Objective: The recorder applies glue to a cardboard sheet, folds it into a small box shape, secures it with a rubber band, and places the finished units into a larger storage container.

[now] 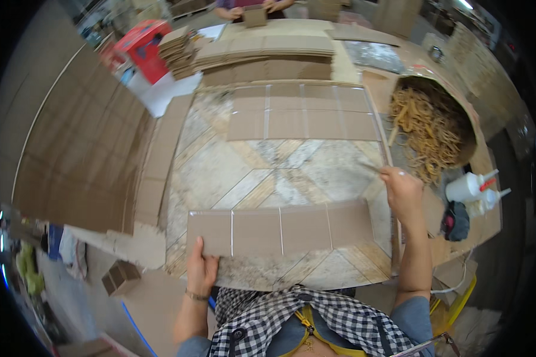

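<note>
One head-worn fisheye: looks down and forward over worktable (333, 169), from close above.

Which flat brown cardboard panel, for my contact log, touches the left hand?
The nearest panel, its left end in the left hand; others lie farther away.

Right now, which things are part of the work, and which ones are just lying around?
Seem part of the work:
- near cardboard strip, touched by the left hand
- thin blurred thing in the right hand; too blurry to name

Probably just lying about:
- red object
- white bottles
- small brown box, lower left
</note>
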`<state>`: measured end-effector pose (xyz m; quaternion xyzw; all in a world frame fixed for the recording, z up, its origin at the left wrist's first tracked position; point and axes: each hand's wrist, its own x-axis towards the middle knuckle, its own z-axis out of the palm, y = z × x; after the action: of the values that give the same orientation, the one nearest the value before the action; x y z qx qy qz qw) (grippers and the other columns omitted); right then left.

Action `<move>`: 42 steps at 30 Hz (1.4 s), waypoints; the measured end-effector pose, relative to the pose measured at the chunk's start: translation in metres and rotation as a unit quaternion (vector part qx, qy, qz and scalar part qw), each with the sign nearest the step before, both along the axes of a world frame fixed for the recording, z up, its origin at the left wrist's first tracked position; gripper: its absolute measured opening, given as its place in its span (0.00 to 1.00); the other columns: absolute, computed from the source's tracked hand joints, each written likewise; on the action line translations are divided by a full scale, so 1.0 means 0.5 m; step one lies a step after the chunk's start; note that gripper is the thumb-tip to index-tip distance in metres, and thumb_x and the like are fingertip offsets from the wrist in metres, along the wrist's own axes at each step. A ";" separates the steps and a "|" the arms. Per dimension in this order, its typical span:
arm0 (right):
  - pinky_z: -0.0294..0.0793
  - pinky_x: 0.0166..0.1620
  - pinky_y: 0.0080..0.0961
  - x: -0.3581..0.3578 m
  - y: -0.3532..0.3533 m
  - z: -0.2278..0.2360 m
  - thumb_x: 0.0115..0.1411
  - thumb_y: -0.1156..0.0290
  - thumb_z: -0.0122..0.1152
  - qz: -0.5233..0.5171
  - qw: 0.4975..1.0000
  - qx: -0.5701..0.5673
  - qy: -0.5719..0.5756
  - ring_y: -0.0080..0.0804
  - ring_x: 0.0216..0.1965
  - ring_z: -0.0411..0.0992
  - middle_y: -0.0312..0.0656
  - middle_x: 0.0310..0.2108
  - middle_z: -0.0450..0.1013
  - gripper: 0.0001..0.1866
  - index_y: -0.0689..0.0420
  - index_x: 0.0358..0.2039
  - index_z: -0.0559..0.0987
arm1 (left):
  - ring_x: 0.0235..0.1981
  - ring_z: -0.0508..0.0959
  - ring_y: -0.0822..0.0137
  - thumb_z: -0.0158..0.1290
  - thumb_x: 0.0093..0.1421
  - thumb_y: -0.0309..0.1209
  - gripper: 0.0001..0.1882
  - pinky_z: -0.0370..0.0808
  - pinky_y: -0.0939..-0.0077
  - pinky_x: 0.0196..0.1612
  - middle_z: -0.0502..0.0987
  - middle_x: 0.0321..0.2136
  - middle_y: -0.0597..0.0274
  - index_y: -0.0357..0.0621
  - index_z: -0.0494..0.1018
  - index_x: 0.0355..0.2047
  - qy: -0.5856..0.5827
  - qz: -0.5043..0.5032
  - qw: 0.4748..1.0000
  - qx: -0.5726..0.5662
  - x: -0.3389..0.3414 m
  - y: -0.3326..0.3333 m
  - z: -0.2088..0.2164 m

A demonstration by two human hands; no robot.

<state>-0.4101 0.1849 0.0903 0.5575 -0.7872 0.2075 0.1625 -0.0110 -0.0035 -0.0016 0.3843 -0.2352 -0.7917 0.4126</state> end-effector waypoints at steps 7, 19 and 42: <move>0.68 0.21 0.35 0.212 -0.159 -0.011 0.44 0.78 0.54 0.197 0.976 0.090 -0.030 0.41 0.18 0.71 0.42 0.15 0.68 0.12 0.55 0.32 0.72 | 0.21 0.78 0.65 0.48 0.64 0.40 0.18 0.76 0.74 0.23 0.77 0.25 0.55 0.33 0.71 0.39 -0.230 0.085 0.967 -0.066 0.125 0.181 -0.025; 0.70 0.25 0.27 0.475 -0.169 -0.035 0.42 0.73 0.58 0.376 0.915 0.146 -0.009 0.32 0.24 0.73 0.38 0.25 0.71 0.14 0.56 0.34 0.71 | 0.18 0.75 0.70 0.47 0.65 0.31 0.12 0.72 0.77 0.22 0.76 0.22 0.60 0.32 0.71 0.35 -0.274 0.070 0.942 -0.180 0.101 0.187 0.000; 0.70 0.21 0.33 0.466 -0.218 -0.019 0.39 0.74 0.59 0.311 0.928 0.193 -0.073 0.36 0.18 0.73 0.40 0.17 0.71 0.12 0.56 0.26 0.69 | 0.26 0.78 0.53 0.49 0.60 0.25 0.11 0.74 0.69 0.29 0.76 0.28 0.47 0.33 0.71 0.41 -0.398 0.020 0.808 -0.434 0.080 0.178 0.010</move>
<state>-0.1770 0.0760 0.0807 0.7783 -0.6089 0.1314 -0.0786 0.0289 0.0857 0.0036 0.4516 -0.6901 -0.3764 0.4220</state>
